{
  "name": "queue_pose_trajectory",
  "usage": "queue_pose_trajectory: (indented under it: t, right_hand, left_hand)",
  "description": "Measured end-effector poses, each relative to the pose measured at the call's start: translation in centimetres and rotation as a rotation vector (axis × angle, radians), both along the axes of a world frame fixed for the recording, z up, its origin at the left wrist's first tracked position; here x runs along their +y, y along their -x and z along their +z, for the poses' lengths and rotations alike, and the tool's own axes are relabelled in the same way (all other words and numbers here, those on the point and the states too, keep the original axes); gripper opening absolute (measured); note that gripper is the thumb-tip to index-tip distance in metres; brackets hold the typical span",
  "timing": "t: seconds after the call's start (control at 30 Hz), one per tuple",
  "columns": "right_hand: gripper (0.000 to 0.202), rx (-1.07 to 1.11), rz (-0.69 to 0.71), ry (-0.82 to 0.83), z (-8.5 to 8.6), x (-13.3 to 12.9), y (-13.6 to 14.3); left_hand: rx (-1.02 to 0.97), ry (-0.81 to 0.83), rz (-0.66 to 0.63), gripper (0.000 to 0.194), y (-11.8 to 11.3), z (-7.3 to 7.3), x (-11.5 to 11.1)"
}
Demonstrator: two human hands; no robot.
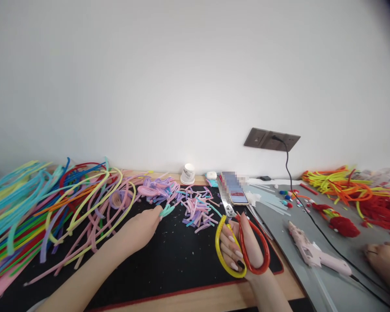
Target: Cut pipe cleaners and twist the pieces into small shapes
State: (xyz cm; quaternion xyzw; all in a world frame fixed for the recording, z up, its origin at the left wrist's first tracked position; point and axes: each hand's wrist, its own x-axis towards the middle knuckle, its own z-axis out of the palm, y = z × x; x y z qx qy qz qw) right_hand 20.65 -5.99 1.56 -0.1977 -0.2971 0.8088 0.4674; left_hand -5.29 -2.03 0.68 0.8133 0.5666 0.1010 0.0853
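My left hand (148,226) is closed on a few short teal pipe cleaner pieces (167,210), which stick out past the fingertips. Beside them on the black mat lies a loose pile of short pink, purple and teal pipe cleaner pieces (199,212). Fingers and thumb of my right hand (232,247) pass through the handles of a pair of scissors (229,209), one loop yellow and one red. The metal blades point away from me, towards the phone (238,195). Another heap of pink and purple bent pipe cleaners (159,189) sits ahead of my left hand.
Long coloured pipe cleaners (26,208) cover the left side. A paper cup (188,172) stands by the wall. To the right, a pink glue gun (315,253) with its cable lies on a grey mat (282,234), near red pipe cleaners (381,212) and another person's hand (381,260).
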Motion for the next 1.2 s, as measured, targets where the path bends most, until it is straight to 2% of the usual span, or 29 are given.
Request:
queue_pose_trajectory:
  t: [0.1, 0.2, 0.37, 0.5, 0.63, 0.73, 0.77, 0.83, 0.93, 1.03, 1.1, 1.2]
  right_hand:
    - [0.062, 0.014, -0.012, -0.021, 0.1, -0.1, 0.0]
    - [0.063, 0.012, -0.050, -0.025, 0.2, -0.2, 0.2]
    - [0.061, -0.046, -0.057, -0.043, 0.3, 0.0, 0.4]
    - [0.058, -0.126, -0.106, -0.059, 0.3, 0.3, 0.4]
    - [0.056, -0.182, -0.119, -0.066, 0.3, 0.6, 0.3]
    - [0.056, -0.211, -0.120, -0.055, 0.3, 0.8, 0.1]
    - [0.056, -0.215, -0.125, -0.050, 0.2, 0.8, 0.1]
    - [0.055, -0.212, -0.137, -0.036, 0.2, 0.8, 0.0]
    - [0.056, -0.195, -0.134, -0.006, 0.0, 0.7, -0.1]
    - [0.056, -0.181, -0.132, 0.034, -0.3, 0.5, -0.2]
    - [0.056, -0.178, -0.133, 0.050, -0.5, 0.5, -0.2]
    - [0.056, -0.178, -0.129, 0.064, -0.5, 0.5, -0.2]
  left_hand:
    - [0.059, 0.054, -0.040, 0.020, -0.1, -0.5, 0.0]
    - [0.078, -0.013, -0.095, 0.020, -0.9, -0.9, 0.4]
    - [0.037, -0.105, -0.115, 0.017, -1.6, -1.2, 0.8]
    - [-0.077, -0.139, -0.104, 0.020, -1.0, -0.2, 0.4]
    - [-0.201, -0.146, -0.052, 0.025, 0.8, 2.0, 0.1]
    - [-0.242, -0.159, 0.089, 0.026, 3.9, 4.3, 0.2]
    - [-0.244, -0.182, 0.170, 0.027, 5.4, 5.1, 0.3]
    - [-0.228, -0.223, 0.333, 0.028, 9.0, 6.7, 0.5]
    - [-0.092, -0.142, 0.571, 0.030, 15.2, 8.2, 1.1]
    - [0.076, 0.002, 0.778, 0.027, 20.6, 8.1, 2.0]
    - [0.119, 0.060, 0.782, 0.028, 23.0, 7.2, 2.7]
    - [0.182, 0.067, 0.749, 0.041, 24.8, 5.7, 3.3]
